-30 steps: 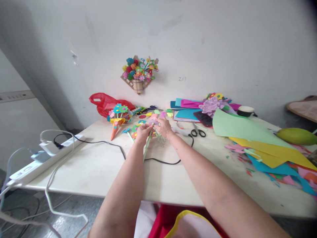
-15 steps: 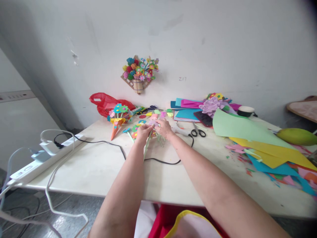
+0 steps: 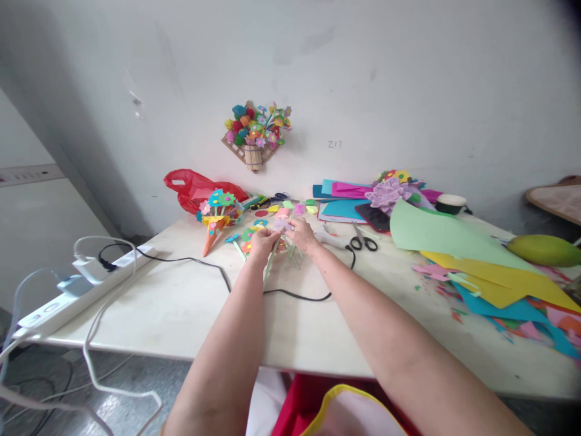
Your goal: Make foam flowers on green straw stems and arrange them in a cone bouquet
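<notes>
Both hands meet over the middle of the table at a light purple paper flower [image 3: 282,224] with a pale green stem [image 3: 271,264]. My left hand [image 3: 263,243] is closed, pinching the flower at the top of its stem. My right hand [image 3: 301,235] is closed on the flower's other side, its fingertips against the purple petals. Just left of and under the hands lie several colourful paper flowers, among them a green one [image 3: 248,235] and a blue one [image 3: 232,238]. More pale green stems lie beneath my right hand. To its right rests a white glue gun [image 3: 331,238].
Black-handled scissors [image 3: 364,241] lie right of the glue gun. A black cable [image 3: 299,296] crosses the table toward a power strip [image 3: 86,290]. An orange paper cone of flowers [image 3: 214,233] and a red bag [image 3: 195,192] stand left; coloured sheets [image 3: 458,233] spread right.
</notes>
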A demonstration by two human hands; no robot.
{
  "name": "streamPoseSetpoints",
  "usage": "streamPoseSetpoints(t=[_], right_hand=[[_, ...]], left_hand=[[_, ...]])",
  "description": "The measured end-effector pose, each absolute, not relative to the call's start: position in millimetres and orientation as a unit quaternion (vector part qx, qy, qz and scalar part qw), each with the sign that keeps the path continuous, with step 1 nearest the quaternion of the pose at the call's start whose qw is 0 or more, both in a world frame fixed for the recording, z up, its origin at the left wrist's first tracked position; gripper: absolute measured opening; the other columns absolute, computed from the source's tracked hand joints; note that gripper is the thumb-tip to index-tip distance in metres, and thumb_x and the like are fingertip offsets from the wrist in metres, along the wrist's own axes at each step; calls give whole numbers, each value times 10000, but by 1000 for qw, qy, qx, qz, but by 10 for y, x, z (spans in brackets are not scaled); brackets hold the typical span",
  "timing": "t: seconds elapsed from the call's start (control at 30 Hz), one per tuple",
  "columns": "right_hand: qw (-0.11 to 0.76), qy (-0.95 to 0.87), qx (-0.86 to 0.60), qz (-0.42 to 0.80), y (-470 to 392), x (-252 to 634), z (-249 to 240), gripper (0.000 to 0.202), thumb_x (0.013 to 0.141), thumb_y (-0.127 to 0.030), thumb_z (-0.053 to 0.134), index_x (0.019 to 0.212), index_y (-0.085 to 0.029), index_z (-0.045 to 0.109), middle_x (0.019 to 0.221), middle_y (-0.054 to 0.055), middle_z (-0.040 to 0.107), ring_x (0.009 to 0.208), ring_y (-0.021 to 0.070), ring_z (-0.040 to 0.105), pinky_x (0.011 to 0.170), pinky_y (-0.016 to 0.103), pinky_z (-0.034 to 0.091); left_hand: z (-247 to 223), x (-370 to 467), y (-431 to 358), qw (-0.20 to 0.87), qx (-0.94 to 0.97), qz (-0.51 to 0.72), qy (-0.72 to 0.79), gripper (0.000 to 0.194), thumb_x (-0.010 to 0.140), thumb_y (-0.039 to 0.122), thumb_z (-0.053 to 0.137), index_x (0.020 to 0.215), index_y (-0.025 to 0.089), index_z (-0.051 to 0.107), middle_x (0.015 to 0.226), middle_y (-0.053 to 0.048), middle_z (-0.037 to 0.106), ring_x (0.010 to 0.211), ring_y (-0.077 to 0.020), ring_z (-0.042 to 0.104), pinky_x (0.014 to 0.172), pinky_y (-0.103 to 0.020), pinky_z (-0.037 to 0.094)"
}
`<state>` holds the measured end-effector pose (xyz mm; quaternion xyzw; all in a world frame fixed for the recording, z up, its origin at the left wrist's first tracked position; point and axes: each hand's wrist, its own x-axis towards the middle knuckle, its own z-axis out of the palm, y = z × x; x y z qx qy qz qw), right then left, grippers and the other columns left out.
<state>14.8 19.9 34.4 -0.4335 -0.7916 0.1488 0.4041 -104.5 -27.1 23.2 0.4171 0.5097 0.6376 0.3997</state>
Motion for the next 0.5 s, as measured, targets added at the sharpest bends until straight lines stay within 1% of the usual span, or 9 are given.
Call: streamPoseSetpoints(t=[0.13,0.23,0.33,0.5], right_hand=[[417,-790,-421,155,243,152,311,280,697,-206,578,956,-210,685,993,69,661,1000,224,565,867,332,432],[439,-788,-405,151,282,144,285,262,686,-209,579,926,-224,683,963,49,666,988,222,563,868,341,435],[457,-779,-403,150,302,138,270,266,667,-198,586,914,-217,685,958,59,669,991,231,559,877,355,433],[469,-774,-397,148,268,153,278,260,676,-199,573,906,-240,687,967,37,676,1013,235,549,904,387,419]], left_hand=[[230,-1047,-267,396,417,632,520,377,548,387,775,559,169,466,467,-11,598,346,-102,508,358,-201,376],[237,-1047,-280,397,423,618,530,364,562,417,759,549,161,500,463,-16,591,344,-94,488,374,-210,389],[234,-1052,-289,387,447,605,533,361,579,451,739,553,148,544,472,-28,591,353,-90,476,383,-213,389],[219,-1063,-284,364,488,595,525,365,606,475,706,556,139,574,498,-40,602,359,-78,459,367,-194,340]])
